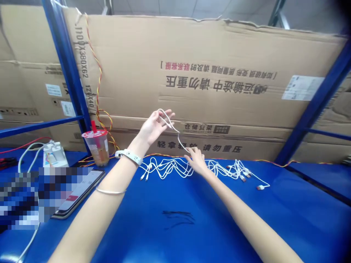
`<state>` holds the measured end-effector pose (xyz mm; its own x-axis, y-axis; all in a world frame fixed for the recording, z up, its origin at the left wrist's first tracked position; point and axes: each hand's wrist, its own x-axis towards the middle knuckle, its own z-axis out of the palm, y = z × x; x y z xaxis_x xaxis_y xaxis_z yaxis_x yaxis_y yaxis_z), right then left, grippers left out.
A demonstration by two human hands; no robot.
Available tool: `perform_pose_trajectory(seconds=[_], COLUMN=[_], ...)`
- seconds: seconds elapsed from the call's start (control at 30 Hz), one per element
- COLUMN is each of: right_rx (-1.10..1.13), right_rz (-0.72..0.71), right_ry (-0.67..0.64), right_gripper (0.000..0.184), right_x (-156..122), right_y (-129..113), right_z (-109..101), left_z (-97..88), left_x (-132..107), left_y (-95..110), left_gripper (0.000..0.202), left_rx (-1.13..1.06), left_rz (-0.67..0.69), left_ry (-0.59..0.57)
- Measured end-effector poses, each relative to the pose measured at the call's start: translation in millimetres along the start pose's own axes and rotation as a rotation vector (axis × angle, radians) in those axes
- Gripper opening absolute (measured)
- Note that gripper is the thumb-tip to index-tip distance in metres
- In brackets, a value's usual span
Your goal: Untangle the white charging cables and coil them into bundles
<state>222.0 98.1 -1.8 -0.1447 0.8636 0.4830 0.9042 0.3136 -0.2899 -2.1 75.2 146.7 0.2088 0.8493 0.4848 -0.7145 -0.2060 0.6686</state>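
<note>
Raised in front of the cardboard, my left hand (157,126) pinches a white charging cable (178,138) that loops over its fingers. The cable runs down to my right hand (196,160), which is lower, just above the blue table. Its fingers are bent around the cable's lower part, and the fingertips are partly hidden. Behind and beneath my right hand lies a row of tangled white USB cables (172,168), with several plugs (243,177) showing at the right end. Closer to me, several thin black ties (178,216) lie on the table.
A drink cup (99,149) with a red straw stands at the back left, near a white power strip (55,155). A tablet or phone (82,190) lies left of my left forearm. Blue shelf posts (309,106) flank a cardboard sheet (219,47). A red-yellow wire (99,73) hangs there.
</note>
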Motion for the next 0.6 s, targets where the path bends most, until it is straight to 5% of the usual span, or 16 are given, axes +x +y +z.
perform_pose_trajectory(seconds=[0.1,0.2,0.3,0.43,0.5,0.6], right_rx=[0.027,0.275,0.431,0.607,0.624,0.573], right_rz=[-0.059,-0.06,-0.081,-0.206,-0.229,-0.24], right_ry=[-0.079,-0.152,-0.291,-0.701,-0.751,-0.62], right_gripper=[0.036,0.04,0.035,0.033,0.034,0.039], right_x=[12.9,12.7,2.4,-15.7,-23.3,-31.1], right_y=[4.5,9.3,7.0,-4.5,-9.7,-16.3], right_z=[-15.5,-38.6,-68.4,-104.6,-112.8,-110.8], left_z=[10.3,-1.5,-27.1,-57.7,-65.3,-66.3], left_x=[-13.7,-30.6,-46.4,-66.5,-77.6,-95.5], left_y=[21.1,29.6,17.5,-14.2,-27.1,-39.5], left_gripper=[0.015,0.015,0.02,0.017,0.014,0.025], left_rx=[0.011,0.108,0.217,0.292,0.365,0.561], left_rz=[0.031,0.063,0.055,-0.086,-0.177,-0.416], left_ry=[0.071,0.205,0.329,0.5,0.477,0.316])
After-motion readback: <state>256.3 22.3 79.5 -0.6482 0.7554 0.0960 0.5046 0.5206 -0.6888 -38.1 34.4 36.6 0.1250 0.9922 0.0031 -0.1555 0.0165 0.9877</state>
